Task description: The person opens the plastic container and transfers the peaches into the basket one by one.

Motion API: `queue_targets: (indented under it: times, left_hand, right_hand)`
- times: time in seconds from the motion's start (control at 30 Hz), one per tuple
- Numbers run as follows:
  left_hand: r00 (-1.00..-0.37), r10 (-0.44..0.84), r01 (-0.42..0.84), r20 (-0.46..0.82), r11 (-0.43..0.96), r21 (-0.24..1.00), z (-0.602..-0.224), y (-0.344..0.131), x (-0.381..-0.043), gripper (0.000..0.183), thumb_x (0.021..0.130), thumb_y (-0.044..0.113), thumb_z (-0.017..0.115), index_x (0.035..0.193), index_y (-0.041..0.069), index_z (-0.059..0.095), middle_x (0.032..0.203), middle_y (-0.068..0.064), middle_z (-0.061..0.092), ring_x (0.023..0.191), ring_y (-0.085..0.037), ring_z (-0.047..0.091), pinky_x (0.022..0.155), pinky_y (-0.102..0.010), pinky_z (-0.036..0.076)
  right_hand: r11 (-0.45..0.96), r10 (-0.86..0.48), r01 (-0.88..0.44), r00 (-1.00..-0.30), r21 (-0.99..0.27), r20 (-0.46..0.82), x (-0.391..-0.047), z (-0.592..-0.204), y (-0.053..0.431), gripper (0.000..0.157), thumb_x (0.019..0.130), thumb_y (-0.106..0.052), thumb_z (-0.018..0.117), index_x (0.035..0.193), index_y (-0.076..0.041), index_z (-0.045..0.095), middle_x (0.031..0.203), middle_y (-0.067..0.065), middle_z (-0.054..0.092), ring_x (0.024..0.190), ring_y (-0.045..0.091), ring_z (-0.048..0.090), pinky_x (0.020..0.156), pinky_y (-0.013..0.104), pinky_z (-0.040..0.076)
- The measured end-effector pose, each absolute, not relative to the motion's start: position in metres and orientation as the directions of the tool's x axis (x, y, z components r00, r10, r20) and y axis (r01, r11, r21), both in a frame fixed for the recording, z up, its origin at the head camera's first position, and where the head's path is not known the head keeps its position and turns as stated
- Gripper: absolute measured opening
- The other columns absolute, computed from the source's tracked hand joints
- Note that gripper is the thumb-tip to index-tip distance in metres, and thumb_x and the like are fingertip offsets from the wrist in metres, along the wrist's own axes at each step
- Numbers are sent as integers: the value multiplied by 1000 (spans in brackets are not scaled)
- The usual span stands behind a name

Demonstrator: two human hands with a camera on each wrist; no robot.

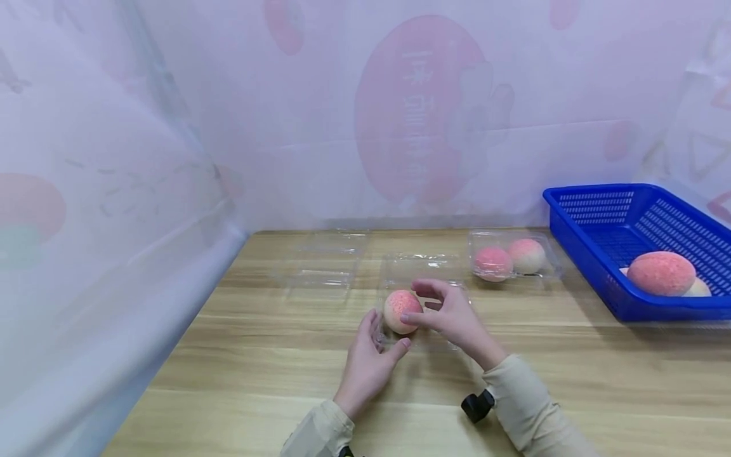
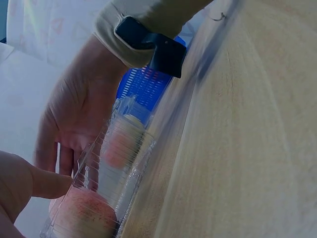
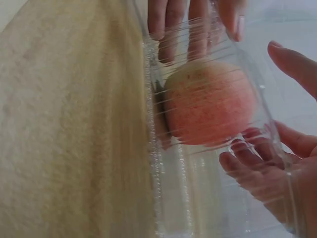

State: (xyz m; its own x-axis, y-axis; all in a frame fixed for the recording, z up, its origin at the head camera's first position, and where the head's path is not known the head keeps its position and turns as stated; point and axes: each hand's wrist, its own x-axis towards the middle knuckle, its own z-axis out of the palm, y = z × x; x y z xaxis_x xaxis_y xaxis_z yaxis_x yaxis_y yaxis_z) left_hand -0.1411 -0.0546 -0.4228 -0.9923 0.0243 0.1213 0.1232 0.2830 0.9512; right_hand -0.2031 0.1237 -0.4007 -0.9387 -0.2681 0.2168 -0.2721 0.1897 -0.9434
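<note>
A pink-and-cream peach [image 1: 398,310] rests at the left end of a clear plastic clamshell box [image 1: 428,266]. My left hand [image 1: 368,365] holds that end of the box, its fingers along the outer wall and its thumb at the near rim. In the right wrist view the peach [image 3: 210,101] shows through the ribbed clear wall, with the left fingers [image 3: 198,29] behind that wall. My right hand [image 1: 454,315] reaches over the box from the right. Its fingers and thumb are spread beside the peach, thumb overlapping it in the head view.
Another clear box [image 1: 471,244] with two peaches [image 1: 526,256] stands at the back right. An open clear box [image 1: 325,273] lies at the back left. A blue basket [image 1: 588,254] with several peaches [image 1: 661,273] is at the right. White printed sheeting [image 1: 314,171] hangs behind the wooden table [image 1: 245,381].
</note>
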Motion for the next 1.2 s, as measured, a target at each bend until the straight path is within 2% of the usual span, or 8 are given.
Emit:
queue_targets:
  times: [0.2,0.67,1.2]
  left_hand:
    - [-992,19,126,126,287,950,-422,-53,-141,86,86,14,77,149,-10,22,151,-26,32,138,-37,33,109,-51,35]
    - [-992,23,127,125,277,952,-423,-53,-140,86,86,13,76,148,-11,22,151,-27,31,138,-38,33,109,-51,35]
    - [-992,26,123,121,273,954,-422,-54,-139,86,86,13,76,149,-11,22,152,-27,31,139,-38,32,109,-52,35]
  right_hand:
    - [182,-271,-241,-944,-953,187,-203,-403,121,68,74,-15,88,132,2,56,130,16,59,117,35,57,96,41,52]
    - [198,-255,-217,-953,-956,163,-206,-407,119,69,74,-15,88,132,4,55,129,15,59,112,34,60,92,38,54]
    - [170,-292,-184,-948,-968,129,-210,-410,115,68,74,-9,87,131,7,54,128,18,59,113,35,60,91,40,54]
